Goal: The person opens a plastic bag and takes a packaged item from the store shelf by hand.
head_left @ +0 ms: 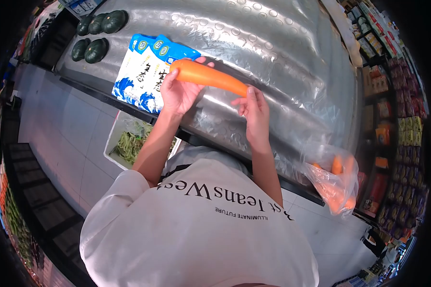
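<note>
A large orange carrot (208, 77) is held lengthwise between both hands above the metal counter (282, 62). My left hand (181, 93) is closed round its thick end, palm up, with the thumb on the near side. At the narrow tip, the thumb and fingers of my right hand (255, 107) pinch the carrot. Blue and white printed bags (141, 71) lie on the counter just behind and left of my left hand. At the counter's right front edge rests a clear plastic bag (333, 179) with several carrots inside.
Several dark green squashes (114, 22) sit at the counter's back left. Below the front edge, a white box (111, 138) holds green vegetable scraps. Shelves with packaged goods (407, 143) stand on the right; black racks (33, 191) are on the left.
</note>
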Motion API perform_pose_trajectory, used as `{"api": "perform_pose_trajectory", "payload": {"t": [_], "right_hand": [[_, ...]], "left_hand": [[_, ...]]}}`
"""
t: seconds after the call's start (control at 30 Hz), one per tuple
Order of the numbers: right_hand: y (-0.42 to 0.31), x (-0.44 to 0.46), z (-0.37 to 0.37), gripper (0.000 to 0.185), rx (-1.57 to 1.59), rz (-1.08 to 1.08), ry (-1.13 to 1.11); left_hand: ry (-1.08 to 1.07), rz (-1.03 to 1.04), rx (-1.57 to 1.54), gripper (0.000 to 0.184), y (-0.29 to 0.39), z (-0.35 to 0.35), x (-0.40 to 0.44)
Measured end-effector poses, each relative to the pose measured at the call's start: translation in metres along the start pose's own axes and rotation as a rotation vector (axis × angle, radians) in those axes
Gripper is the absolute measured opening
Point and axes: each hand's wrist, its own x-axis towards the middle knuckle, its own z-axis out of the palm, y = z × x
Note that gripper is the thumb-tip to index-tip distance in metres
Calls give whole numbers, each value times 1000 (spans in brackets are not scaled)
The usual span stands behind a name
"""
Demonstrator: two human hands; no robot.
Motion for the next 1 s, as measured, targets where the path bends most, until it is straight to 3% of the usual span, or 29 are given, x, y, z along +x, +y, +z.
{"api": "perform_pose_trajectory", "payload": {"t": [0.17,0.27,0.37,0.4,0.5,0.63,0.73,0.83,1.0], "right_hand": [[-2,0,1,24,206,27,6],[-4,0,2,22,302,-58,86],[-6,1,-6,23,331,-119,135],[-6,2,-9,22,321,-131,152],[0,4,-13,19,373,-107,221],[1,8,-22,15,530,151,203],[3,9,-22,17,541,216,136],[6,12,-24,19,566,242,129],[-10,6,-15,21,432,66,189]], "left_hand": [[-67,-91,-92,47,-1,5,-2],[129,-29,184,47,-8,8,-4],[163,-5,630,36,-11,-22,-2],[394,23,942,23,-18,0,-3],[301,187,1045,19,-24,-7,-8],[260,169,956,37,-26,2,-6],[270,131,1000,51,-26,0,-4],[227,65,1018,59,-26,0,-5],[113,206,1038,65,-31,-4,0]]}}
